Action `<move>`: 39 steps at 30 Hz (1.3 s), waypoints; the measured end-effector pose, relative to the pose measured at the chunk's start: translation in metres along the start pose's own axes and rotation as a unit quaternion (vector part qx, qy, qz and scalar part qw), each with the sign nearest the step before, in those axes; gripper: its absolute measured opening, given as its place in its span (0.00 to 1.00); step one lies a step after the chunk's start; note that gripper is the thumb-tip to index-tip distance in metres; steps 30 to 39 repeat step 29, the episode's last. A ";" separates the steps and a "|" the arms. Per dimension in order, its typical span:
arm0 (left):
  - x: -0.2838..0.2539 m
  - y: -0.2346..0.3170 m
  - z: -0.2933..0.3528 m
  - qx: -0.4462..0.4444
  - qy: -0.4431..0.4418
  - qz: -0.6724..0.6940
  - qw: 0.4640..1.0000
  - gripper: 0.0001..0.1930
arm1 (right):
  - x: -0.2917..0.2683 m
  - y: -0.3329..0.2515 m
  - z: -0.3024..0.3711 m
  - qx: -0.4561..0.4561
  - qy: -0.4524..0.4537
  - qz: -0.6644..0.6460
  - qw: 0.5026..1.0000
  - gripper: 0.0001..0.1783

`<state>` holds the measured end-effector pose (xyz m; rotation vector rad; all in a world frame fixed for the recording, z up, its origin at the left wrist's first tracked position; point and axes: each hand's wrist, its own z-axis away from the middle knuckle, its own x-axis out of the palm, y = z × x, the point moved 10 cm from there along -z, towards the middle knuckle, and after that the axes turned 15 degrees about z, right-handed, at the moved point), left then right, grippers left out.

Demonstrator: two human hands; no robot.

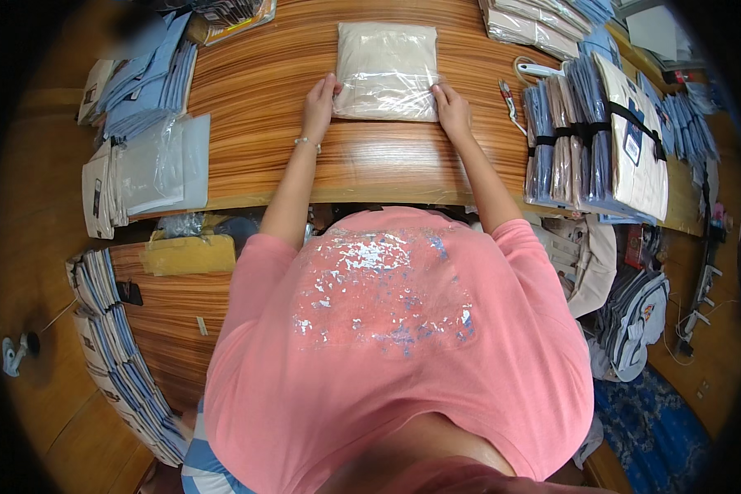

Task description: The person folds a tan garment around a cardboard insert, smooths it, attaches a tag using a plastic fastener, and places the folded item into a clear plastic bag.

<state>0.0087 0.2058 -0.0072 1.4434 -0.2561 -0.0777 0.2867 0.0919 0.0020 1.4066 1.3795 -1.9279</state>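
Note:
A folded beige garment in a clear plastic bag [387, 70] lies flat on the striped wooden table [263, 99], straight ahead of me. The plastic is wrinkled and shiny across its lower half. At the bag's left edge, near the lower corner, my left hand [319, 105] grips it with fingers curled. My right hand [453, 111] holds the opposite edge, thumb on the plastic and the other fingers partly hidden behind it. Both forearms reach forward over the table's near edge.
At the right stand banded stacks of folded clothes [634, 140], with red-handled pliers [509, 103] beside them. Clear plastic sleeves [160, 165] and blue bagged garments [152, 74] lie at the left. More folded clothes [123, 354] line the lower left.

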 end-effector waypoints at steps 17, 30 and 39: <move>0.016 0.026 -0.020 0.162 0.099 -0.198 0.962 0.09 | 0.011 0.019 -0.007 0.070 -0.016 -0.043 0.997 0.21; 0.013 0.018 -0.031 0.171 0.085 -0.222 0.956 0.08 | 0.013 0.023 -0.013 0.137 -0.014 -0.062 0.989 0.18; 0.013 0.018 -0.031 0.171 0.085 -0.222 0.956 0.08 | 0.013 0.023 -0.013 0.137 -0.014 -0.062 0.989 0.18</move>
